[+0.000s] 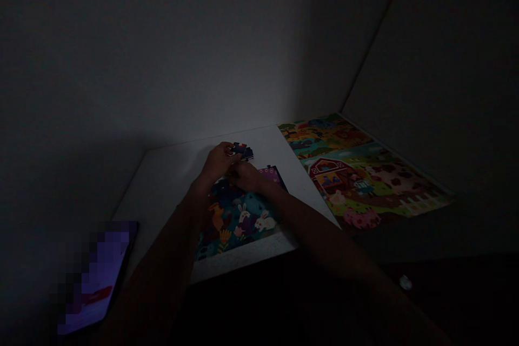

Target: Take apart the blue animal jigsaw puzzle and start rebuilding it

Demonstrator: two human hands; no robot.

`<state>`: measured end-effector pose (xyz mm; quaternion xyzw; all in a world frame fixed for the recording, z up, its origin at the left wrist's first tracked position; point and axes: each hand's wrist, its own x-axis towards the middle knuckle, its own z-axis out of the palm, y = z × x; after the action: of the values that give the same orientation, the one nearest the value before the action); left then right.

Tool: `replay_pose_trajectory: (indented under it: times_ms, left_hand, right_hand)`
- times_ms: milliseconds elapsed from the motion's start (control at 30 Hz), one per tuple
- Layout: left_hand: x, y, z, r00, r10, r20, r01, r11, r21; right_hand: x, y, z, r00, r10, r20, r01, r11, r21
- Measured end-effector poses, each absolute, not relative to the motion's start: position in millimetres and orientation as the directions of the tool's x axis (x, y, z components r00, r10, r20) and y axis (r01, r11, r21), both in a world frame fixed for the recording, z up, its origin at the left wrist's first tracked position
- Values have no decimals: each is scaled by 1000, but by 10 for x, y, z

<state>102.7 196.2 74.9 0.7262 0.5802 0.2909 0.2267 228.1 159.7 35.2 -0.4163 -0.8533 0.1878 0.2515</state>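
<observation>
Toward twelve o'clock of the rabbit puzzle on the desk, my left hand pinches loose pieces; whether my right hand's fingers grip too, I cannot tell. Six o'clock looks joined; twelve seems unfinished.

A purple-lit screen glows at lower left

Pretty dim on my feed: faint glow on the plain grey far wall, near side basically black, and the flat purple glowing screen at left is partly pixel blocks.
</observation>
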Motion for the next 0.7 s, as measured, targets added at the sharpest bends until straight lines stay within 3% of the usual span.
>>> replay_pose_trajectory:
  times_ms: [400,700]
  left_hand:
    - [1205,2147,629,184,981,66,752,-184,634]
    - [1243,2269,679,264,965,-2,873,-238,425]
  right_hand:
    - [2288,1652,274,-528,800,286,601,589,-540]
    - [2285,1628,308,-520,819,243,639,562,-526]
